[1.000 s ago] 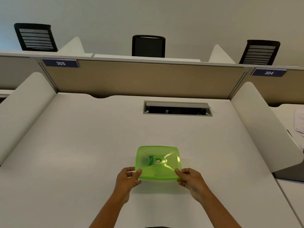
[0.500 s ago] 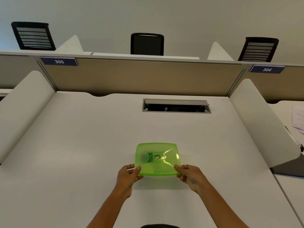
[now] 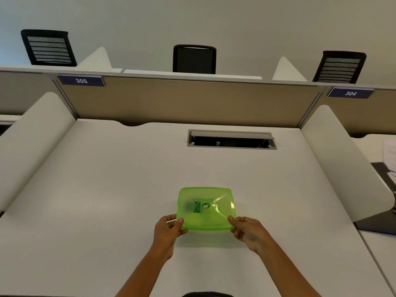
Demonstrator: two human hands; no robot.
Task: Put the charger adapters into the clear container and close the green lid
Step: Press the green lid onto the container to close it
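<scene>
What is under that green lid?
Through the green lid only a dark blurry shape shows at its left; the container and any adapters are otherwise covered. Both hands grip its near corners.

White desk [image 3: 107, 200] fenced by a tan partition [image 3: 188, 101]; three black chairs [image 3: 194, 58] line up behind it, plain wall beyond.

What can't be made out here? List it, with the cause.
- Charger adapters: head view, only a dark shape shows through the tinted green lid.
- Clear container: hidden under the lid.
- Lid seal at the near corners: covered by left hand and right hand.
- Cable slot interior: too dark.
</scene>
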